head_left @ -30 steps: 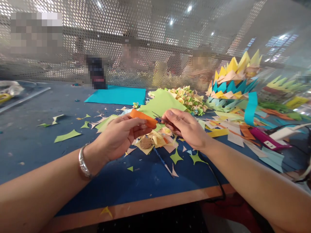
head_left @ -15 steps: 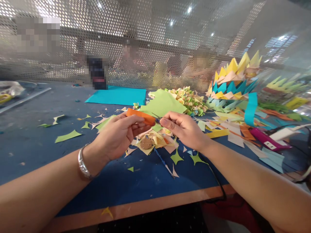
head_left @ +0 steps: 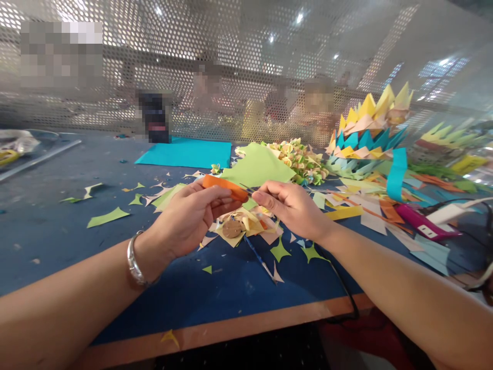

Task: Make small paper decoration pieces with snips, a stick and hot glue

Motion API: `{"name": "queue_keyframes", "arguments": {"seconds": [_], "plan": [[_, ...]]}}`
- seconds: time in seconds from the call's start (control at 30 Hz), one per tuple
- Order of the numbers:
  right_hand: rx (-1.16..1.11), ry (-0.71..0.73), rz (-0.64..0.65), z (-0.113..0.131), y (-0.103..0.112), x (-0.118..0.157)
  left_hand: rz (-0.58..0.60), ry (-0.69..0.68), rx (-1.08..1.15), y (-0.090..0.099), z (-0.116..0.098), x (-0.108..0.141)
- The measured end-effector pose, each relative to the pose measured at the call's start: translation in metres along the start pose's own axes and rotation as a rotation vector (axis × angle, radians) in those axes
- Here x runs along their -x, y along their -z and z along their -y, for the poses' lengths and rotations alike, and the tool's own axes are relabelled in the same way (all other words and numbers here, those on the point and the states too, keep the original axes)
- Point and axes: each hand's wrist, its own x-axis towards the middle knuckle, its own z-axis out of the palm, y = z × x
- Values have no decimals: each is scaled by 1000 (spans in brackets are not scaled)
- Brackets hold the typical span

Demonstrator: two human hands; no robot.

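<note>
My left hand, with a silver bracelet on its wrist, pinches a strip of orange paper between thumb and fingers. My right hand is closed round a small pair of scissors; its handles are mostly hidden by the fingers. The thin blades meet the right end of the orange paper. Beneath both hands lies a pile of cream and yellow paper pieces with a round brown disc. A blue pen-like tool rests on the table in front of the pile.
Blue table with scattered green scraps. Behind the hands are a light green sheet, a turquoise sheet and a heap of small folded pieces. At right stand spiky paper rings, near a purple power strip with cables.
The orange paper has tilted slightly and shifted a little right and down. Both hands have dropped slightly, still holding the paper and the scissors.
</note>
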Motion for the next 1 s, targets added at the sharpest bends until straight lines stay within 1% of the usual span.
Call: {"name": "queue_keyframes", "arguments": {"seconds": [0.1, 0.33, 0.67, 1.0], "plan": [[14, 6, -4, 0, 0, 0, -20, 1, -7, -2, 0, 1], [66, 16, -18, 1, 0, 0, 23, -6, -22, -2, 0, 1], [99, 32, -31, 0, 0, 0, 24, -17, -36, -2, 1, 3], [99, 34, -18, -1, 0, 1, 14, -25, -28, -2, 1, 3]]}}
